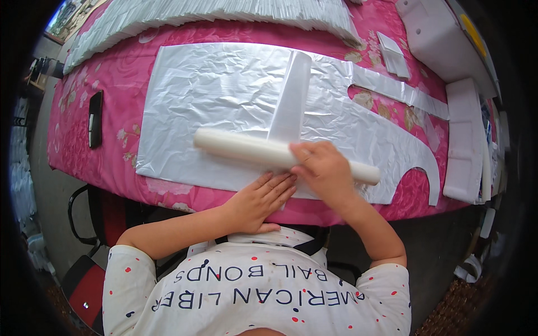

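Note:
A silvery-white plastic apron (213, 84), wrinkled and laid flat, has neck and arm cut-outs toward the right; whether it is one or a stack I cannot tell. Across its near half lies a long white tube (241, 147), slightly blurred. My right hand (328, 171) is closed around the tube right of its middle. My left hand (263, 199) lies flat, fingers stretched, at the apron's near edge just below the tube. A translucent folded plastic strip (291, 95) rests on the apron, its near end meeting the tube.
A pink flowered cloth (117, 162) covers the table. Many folded white plastic pieces (224, 12) stand in a long row at the back. A black phone-like object (96, 119) lies left, a small folded white piece (393, 54) back right. White foam blocks (464, 140) border the right edge.

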Tool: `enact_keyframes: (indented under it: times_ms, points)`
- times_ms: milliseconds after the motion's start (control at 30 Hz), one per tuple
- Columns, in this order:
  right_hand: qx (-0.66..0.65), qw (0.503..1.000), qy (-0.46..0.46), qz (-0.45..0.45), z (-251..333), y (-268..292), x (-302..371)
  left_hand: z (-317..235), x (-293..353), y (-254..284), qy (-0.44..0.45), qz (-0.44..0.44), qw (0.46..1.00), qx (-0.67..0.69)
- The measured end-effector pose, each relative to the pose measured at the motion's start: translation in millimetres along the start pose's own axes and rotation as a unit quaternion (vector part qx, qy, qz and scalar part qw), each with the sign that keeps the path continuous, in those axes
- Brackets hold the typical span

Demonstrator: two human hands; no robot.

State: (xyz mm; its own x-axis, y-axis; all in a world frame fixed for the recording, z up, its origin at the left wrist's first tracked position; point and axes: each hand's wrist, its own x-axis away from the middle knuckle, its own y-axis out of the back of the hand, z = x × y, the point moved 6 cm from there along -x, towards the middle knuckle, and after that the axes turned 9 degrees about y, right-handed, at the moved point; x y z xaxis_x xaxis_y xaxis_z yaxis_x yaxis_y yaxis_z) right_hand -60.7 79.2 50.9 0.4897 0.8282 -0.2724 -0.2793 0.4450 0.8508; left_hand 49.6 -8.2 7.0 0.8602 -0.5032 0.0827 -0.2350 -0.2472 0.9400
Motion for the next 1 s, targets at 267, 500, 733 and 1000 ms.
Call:
enact_keyframes:
  times_ms: [267, 500, 733, 1000]
  points:
    - [0.164, 0.956, -0.191, -0.152, -112.0, 86.3, 49.4, 4.0, 0.4, 7.8, -0.091, 0.025, 0.993, 0.067]
    - [0.003, 1.000, -0.006, -0.023, -20.0, 36.4, 22.9, 4.8, 2.4, 3.0, -0.077, 0.028, 0.995, 0.057]
    - [0.025, 0.996, 0.061, -0.052, -23.4, 15.4, -22.1, -7.9, 5.5, -4.4, -0.034, 0.023, 0.999, 0.013]
    - [0.075, 0.987, 0.050, -0.134, -99.4, 27.4, -92.3, -10.2, 5.9, -2.6, -0.067, 0.005, 0.996, 0.050]
